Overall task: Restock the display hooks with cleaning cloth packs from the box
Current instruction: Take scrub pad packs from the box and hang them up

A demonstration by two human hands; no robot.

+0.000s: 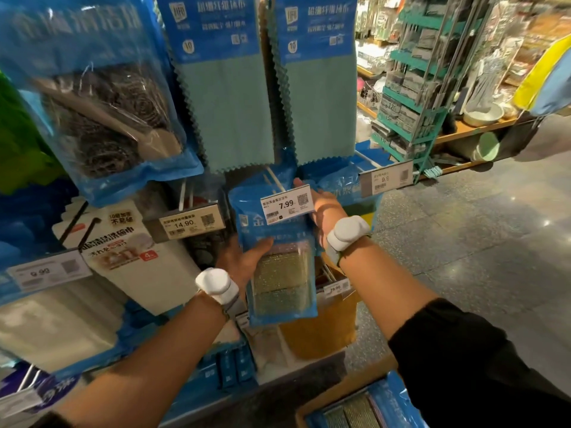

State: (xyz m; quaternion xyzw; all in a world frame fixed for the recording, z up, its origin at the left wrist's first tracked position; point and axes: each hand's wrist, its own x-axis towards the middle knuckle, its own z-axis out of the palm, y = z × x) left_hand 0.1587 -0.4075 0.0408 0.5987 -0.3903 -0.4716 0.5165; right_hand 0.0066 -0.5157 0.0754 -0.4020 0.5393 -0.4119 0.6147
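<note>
A blue cleaning cloth pack (279, 267) with green-gold cloths inside hangs at the display hook (273, 180) behind the 7.99 price tag (285, 204). My left hand (244, 257) grips the pack's left side at mid-height, thumb across its front. My right hand (321, 208) holds the pack's upper right edge, just behind the price tag. The cardboard box (346, 396) sits at the bottom, with more blue packs (355, 412) inside it.
Teal cloths (228, 103) and a steel scourer pack (102, 112) hang above. White cloth packs (129, 251) hang left, tags 14.90 (185, 223) and 9.9 (386, 179) stick out. An orange cloth (321, 329) hangs below. Open aisle floor (479, 227) lies right.
</note>
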